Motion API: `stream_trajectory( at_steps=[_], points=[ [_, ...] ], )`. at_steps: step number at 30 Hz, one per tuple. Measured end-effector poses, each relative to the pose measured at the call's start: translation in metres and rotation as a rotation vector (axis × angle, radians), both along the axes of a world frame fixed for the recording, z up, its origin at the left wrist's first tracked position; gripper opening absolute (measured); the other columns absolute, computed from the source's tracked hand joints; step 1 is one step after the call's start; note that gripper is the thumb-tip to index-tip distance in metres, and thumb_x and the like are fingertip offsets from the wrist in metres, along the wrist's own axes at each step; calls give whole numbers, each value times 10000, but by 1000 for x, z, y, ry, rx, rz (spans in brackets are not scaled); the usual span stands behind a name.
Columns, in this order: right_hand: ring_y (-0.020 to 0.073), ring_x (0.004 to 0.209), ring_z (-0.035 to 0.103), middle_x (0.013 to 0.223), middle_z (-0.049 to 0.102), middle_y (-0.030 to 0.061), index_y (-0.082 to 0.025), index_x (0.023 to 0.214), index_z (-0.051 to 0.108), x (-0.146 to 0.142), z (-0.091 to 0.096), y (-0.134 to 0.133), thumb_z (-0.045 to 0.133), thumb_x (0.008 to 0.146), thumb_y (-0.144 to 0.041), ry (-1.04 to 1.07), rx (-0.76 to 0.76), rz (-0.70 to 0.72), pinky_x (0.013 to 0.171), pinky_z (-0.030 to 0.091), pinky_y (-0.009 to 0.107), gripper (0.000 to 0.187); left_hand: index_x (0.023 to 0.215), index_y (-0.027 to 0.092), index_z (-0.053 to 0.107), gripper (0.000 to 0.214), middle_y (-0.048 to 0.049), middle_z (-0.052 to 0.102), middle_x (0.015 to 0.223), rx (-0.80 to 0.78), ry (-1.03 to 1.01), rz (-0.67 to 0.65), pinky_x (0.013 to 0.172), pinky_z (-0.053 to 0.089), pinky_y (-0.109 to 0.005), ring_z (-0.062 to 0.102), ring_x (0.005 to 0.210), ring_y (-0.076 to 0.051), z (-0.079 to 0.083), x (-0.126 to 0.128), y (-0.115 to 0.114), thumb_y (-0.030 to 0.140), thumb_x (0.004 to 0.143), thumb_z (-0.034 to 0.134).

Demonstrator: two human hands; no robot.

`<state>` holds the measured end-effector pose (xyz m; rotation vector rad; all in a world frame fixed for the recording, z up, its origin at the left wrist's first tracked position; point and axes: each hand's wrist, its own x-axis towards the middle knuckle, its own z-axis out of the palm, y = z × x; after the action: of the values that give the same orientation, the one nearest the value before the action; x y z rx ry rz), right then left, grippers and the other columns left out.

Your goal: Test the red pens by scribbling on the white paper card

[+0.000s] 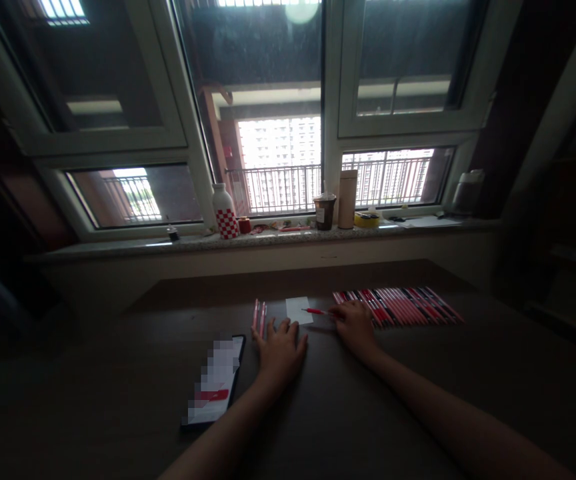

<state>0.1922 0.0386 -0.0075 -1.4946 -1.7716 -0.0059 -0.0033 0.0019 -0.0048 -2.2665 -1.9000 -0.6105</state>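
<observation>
At twelve o'clock, a broad pale-framed window (263, 60), bright against a dim room, with railings and a tall building outside. Nearer, a dark brown, wood-like worktop (341, 413). Along the foot of the glass, a stone windowsill (273, 239). Toward two o'clock on the worktop, a row of pens (403, 307) in red, pink and black, side by side, slanting from eleven to five o'clock; print on the barrels too small to read. Toward seven o'clock, a smartphone (221, 373) with a lit, pixelated screen, unreadable. Near the middle, the left hand (279, 350), palm down with fingers spread wide, gripping nothing, outer fingers at the near ends of the pair of pens (263, 317). At its two o'clock, the right hand (358, 327), pinched around a red pen (315, 311). On the windowsill toward eleven o'clock, a red-and-white checkered bottle (225, 217); toward one, a tan cylinder (347, 200) and a lidded drink cup (324, 215) with a pale label, too small to read. Beyond the hands, a white paper square (295, 310). At its nine o'clock, the pair of pens, close to twelve-to-six and roughly parallel. Lastly, the red pen, narrow end over the paper's right part, pointing to nine o'clock, long axis nearly nine-to-three; contact with the paper impossible to tell.
</observation>
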Motion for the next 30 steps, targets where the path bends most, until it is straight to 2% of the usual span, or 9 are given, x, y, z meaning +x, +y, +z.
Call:
stream_trajectory(
  at_steps=[6, 12, 19, 26, 30],
  points=[
    [235, 974, 496, 936, 700, 12, -258, 865, 716, 0, 0, 0, 597, 776, -152, 10, 9, 0, 927, 238, 393, 182, 1231, 300, 536, 396, -51, 549, 1312, 61, -19, 19, 1029, 116, -724, 366, 1276, -321, 3, 0, 0, 435, 884, 403],
    [234, 969, 499, 923, 701, 10, -254, 856, 716, 0, 1, -1, 595, 777, -155, 19, 17, -1, 911, 242, 390, 176, 1043, 194, 621, 283, -100, 589, 1147, 97, -7, 135, 1057, 205, -615, 478, 1118, -282, 11, 0, -5, 307, 827, 477],
    [235, 973, 504, 930, 699, 25, -248, 852, 722, -1, 1, -2, 578, 778, -150, 19, 1, 8, 884, 261, 377, 189, 1011, 219, 629, 241, -80, 583, 1141, 90, 25, 166, 1034, 233, -617, 486, 1089, -268, 7, -2, 1, 262, 845, 460],
    [220, 981, 509, 914, 708, 7, -260, 833, 724, -1, 2, 0, 575, 748, -130, 44, -65, 103, 928, 248, 382, 216, 1034, 226, 628, 247, -98, 542, 1237, 53, 31, 227, 1023, 248, -618, 420, 1186, -292, 9, -3, 3, 272, 856, 463],
    [216, 982, 506, 906, 708, -4, -266, 822, 726, -1, 3, -1, 570, 740, -124, 52, -74, 133, 942, 241, 383, 226, 1080, 232, 611, 267, -96, 544, 1235, 70, -7, 218, 1038, 239, -603, 417, 1192, -289, 10, -2, 2, 277, 859, 468]
  ],
)
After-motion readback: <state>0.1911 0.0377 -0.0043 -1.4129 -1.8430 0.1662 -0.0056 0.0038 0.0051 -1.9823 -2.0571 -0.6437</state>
